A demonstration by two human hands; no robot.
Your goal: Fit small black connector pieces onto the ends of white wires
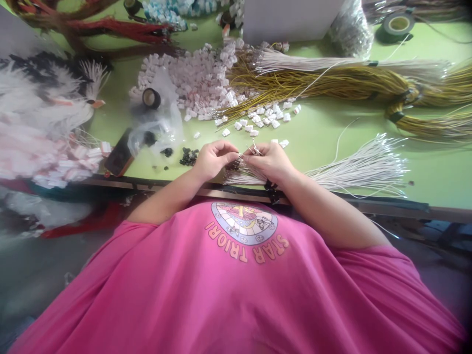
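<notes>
My left hand (pixel 217 160) is closed, thumb and forefinger pinched at a wire tip; what exactly sits between them is too small to make out. Close beside it, my right hand (pixel 272 161) is closed on a few white wires, whose metal-tipped ends poke up above its fingers. Under both hands lies a bundle of white wires (pixel 359 167), fanning out to the right along the table's front edge. Small black parts (pixel 189 157) lie in a pile just left of my left hand. Loose white plastic connectors (pixel 254 132) are scattered beyond the hands.
Behind are a heap of white connectors (pixel 202 81) and yellow-and-dark wire bundles (pixel 332 86). A black tape roll (pixel 151 98) rests on a clear plastic bag (pixel 169 118). A phone-like dark object (pixel 120 152) lies near the front edge. Another tape roll (pixel 398 24) is far right.
</notes>
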